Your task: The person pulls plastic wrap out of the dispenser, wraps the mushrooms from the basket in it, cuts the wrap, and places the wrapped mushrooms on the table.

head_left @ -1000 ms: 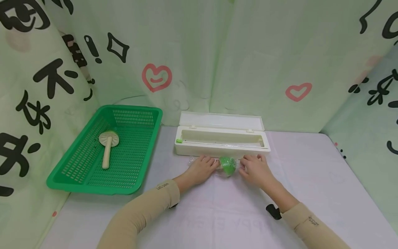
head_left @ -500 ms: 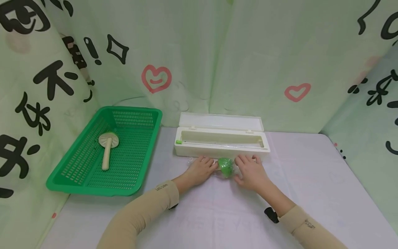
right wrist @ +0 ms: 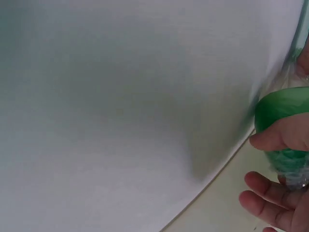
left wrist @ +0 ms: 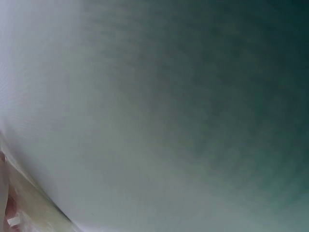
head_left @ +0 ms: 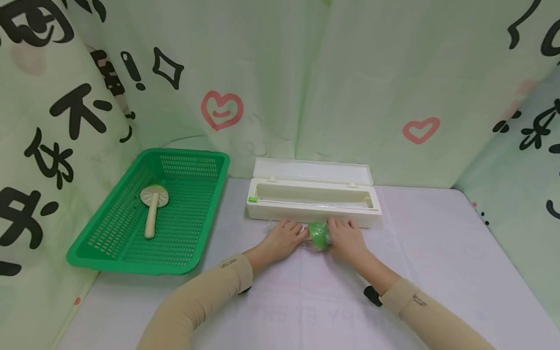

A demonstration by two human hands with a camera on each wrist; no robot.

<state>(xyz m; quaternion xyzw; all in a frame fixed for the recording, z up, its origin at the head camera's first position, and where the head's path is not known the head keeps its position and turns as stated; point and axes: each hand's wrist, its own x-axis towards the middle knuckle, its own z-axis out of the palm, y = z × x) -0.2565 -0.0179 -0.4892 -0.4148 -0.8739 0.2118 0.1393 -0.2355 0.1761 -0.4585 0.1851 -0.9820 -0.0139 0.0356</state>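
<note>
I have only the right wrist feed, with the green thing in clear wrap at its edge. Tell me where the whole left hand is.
Observer: In the head view, the left hand lies over the wrapped bundle, to the left of its green part.
Operator: Now report any container on the far side of the hands.
Observer: A long white box stands just beyond them, its lid open and tipped back away from the person.
</note>
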